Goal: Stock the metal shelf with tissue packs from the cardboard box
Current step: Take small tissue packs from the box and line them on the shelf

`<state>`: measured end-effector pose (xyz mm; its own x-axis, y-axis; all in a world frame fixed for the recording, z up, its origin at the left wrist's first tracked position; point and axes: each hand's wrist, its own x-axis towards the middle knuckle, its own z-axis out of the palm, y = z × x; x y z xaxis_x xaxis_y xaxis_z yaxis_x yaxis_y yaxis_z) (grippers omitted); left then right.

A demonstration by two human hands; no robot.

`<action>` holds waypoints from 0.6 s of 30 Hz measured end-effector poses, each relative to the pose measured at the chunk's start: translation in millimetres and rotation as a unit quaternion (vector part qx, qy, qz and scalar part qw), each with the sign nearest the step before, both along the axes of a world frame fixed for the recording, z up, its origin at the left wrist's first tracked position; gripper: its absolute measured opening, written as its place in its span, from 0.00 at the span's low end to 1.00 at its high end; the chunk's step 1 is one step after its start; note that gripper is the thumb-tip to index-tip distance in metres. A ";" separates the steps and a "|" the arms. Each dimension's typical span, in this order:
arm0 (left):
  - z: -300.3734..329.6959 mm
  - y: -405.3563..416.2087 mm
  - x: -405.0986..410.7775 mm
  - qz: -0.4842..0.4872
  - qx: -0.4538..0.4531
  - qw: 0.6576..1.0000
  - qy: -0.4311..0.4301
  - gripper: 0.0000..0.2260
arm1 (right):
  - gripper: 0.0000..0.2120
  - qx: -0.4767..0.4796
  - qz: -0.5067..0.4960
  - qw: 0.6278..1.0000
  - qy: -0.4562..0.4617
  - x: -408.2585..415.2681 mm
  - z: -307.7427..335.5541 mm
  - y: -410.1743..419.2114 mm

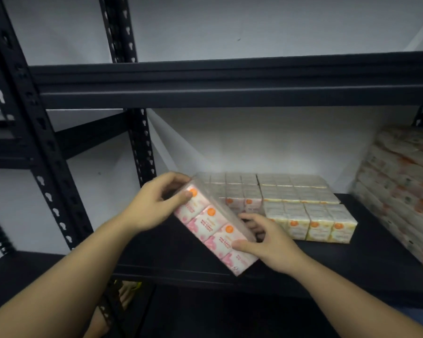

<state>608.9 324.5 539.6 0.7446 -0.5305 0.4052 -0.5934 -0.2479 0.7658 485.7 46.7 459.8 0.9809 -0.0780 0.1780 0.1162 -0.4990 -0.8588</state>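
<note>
— What did we see from the head camera?

— A pale wall stood behind a black metal shelf (205, 93), its perforated uprights rising at left. We looked down onto the lower shelf board (352, 259), dark and partly stocked.

— And the hands?

— We saw both clamped on one pink tissue pack (213, 228), a clear-wrapped row of small pink-and-white packets with orange dots. It was tilted, its far end raised at upper left, its near end low by the board's front edge. The left hand (156, 203) gripped the far end, thumb on the printed face, fingers curled over the top. The right hand (266, 240) held the near end, thumb on the face, fingers tucked behind.

— Where was the rest of the stock?

— Just behind and right of the pack, we saw yellow-and-white tissue packs (303, 206) lying flat in rows. Further right, blurred, a taller stack of packs (401, 191) stood against the frame's edge. We could not see the cardboard box.
</note>
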 end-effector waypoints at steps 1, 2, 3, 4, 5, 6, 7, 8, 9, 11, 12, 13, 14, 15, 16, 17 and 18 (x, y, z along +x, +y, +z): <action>-12.6 5.2 -2.6 0.002 -0.008 0.999 0.037 0.19 | 0.29 -0.025 -0.006 1.000 -0.010 0.4 2.7 -0.7; -26.7 8.7 -7.0 0.005 -0.003 0.997 0.073 0.20 | 0.30 -0.074 -0.014 0.997 -0.021 0.7 3.8 -1.6; -44.0 11.5 -12.1 0.014 0.018 0.995 0.098 0.22 | 0.31 -0.145 -0.023 0.989 -0.032 1.5 2.4 -2.1; -63.4 13.5 -16.2 0.030 0.052 0.993 0.101 0.25 | 0.32 -0.217 -0.028 0.975 -0.044 1.8 -0.3 -0.8; -82.3 14.4 -20.4 0.047 0.089 0.991 0.088 0.28 | 0.33 -0.270 -0.029 0.961 -0.059 1.7 -4.1 2.0; -98.2 14.2 -23.9 0.063 0.116 0.989 0.073 0.32 | 0.33 -0.297 -0.032 0.951 -0.073 1.8 -9.4 4.5; -109.1 13.1 -26.2 0.078 0.120 0.988 0.060 0.35 | 0.33 -0.303 -0.037 0.948 -0.086 1.3 -13.1 7.1; -114.5 11.7 -26.2 0.091 0.111 0.988 0.053 0.37 | 0.34 -0.298 -0.043 0.949 -0.091 0.9 -15.8 8.5; -114.1 9.4 -25.8 0.101 0.105 0.988 0.046 0.39 | 0.35 -0.293 -0.048 0.951 -0.091 0.5 -16.4 8.4; -105.5 3.3 -23.8 0.115 0.127 0.985 0.020 0.41 | 0.38 -0.284 -0.052 0.954 -0.080 -0.7 -13.8 4.9; -99.8 -0.3 -22.1 0.123 0.155 0.980 -0.006 0.43 | 0.41 -0.280 -0.050 0.956 -0.075 -1.9 -10.8 2.4; -94.0 -4.2 -20.9 0.129 0.189 0.973 -0.043 0.45 | 0.43 -0.277 -0.049 0.957 -0.073 -3.3 -8.2 -0.8; -88.5 -9.8 -20.5 0.128 0.223 0.962 -0.092 0.46 | 0.46 -0.278 -0.049 0.956 -0.074 -4.8 -6.0 -4.9; -84.1 -15.5 -21.6 0.121 0.257 0.948 -0.145 0.47 | 0.48 -0.285 -0.050 0.954 -0.077 -6.3 -4.4 -8.6; -81.7 -22.3 -23.3 0.107 0.287 0.933 -0.189 0.46 | 0.50 -0.294 -0.055 0.951 -0.080 -7.7 -3.9 -13.4; -80.1 -31.2 -26.0 0.092 0.312 0.920 -0.217 0.46 | 0.51 -0.301 -0.065 0.948 -0.081 -9.3 -4.3 -20.1; -80.2 -40.2 -28.8 0.078 0.334 0.911 -0.231 0.46 | 0.52 -0.304 -0.077 0.946 -0.083 -11.0 -5.0 -27.6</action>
<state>580.0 284.3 459.4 0.6642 -0.6759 0.3193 -0.7315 -0.6757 0.0913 474.7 19.1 454.8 0.9209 -0.0511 0.3864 0.1103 -0.9167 -0.3841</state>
